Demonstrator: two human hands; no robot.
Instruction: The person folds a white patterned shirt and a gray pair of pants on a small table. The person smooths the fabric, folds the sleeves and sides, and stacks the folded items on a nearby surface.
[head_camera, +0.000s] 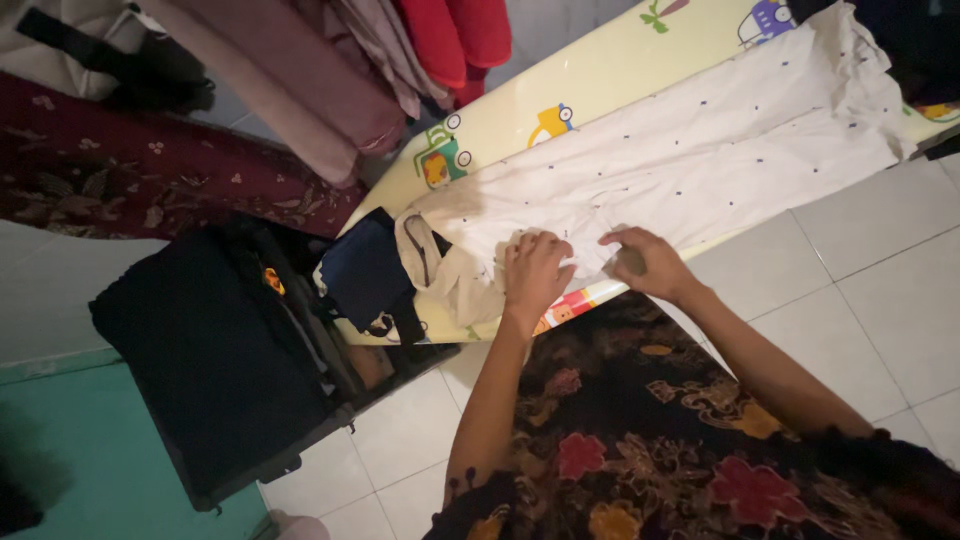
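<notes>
My left hand and right hand lay flat, holding nothing, on the mostly spread white garment, its collar end at nine o'clock bunched.

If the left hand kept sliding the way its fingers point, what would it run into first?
The left hand points up across the white dotted cloth, so it would probably only meet more of that cloth, then the ironing board's yellow cartoon-printed cover at its far edge.

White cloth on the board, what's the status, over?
Left hand and right hand flat on white cloth. Cloth spread across ironing board. Dark folded garment beside it.
</notes>
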